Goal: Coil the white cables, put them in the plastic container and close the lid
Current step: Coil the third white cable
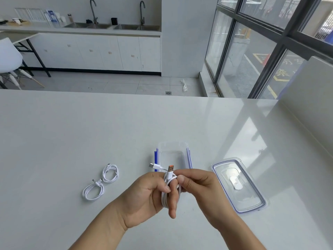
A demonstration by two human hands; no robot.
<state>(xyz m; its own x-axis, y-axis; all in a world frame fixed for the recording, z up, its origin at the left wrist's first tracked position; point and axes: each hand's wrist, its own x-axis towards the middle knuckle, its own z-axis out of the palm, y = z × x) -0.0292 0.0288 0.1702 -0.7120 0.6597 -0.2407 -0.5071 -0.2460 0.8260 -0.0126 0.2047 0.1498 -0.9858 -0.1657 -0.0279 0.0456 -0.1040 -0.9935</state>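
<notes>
A coiled white cable (167,179) with an orange-tipped USB plug and a second plug sticking up is held between both hands. My left hand (146,197) grips the bundle, and my right hand (196,183) pinches the cable near the plugs. Just behind the hands stands the open clear plastic container (173,154) with blue side clips; nothing shows inside it. Its clear lid (239,184) with a blue seal lies flat on the table to the right. Two more coiled white cables (110,173) (93,191) lie on the table to the left.
Everything sits on a large glossy white table (90,132). A white wall panel rises at the table's right edge. Beyond the far edge are a tiled floor, a white chair, kitchen cabinets with sinks, and large windows.
</notes>
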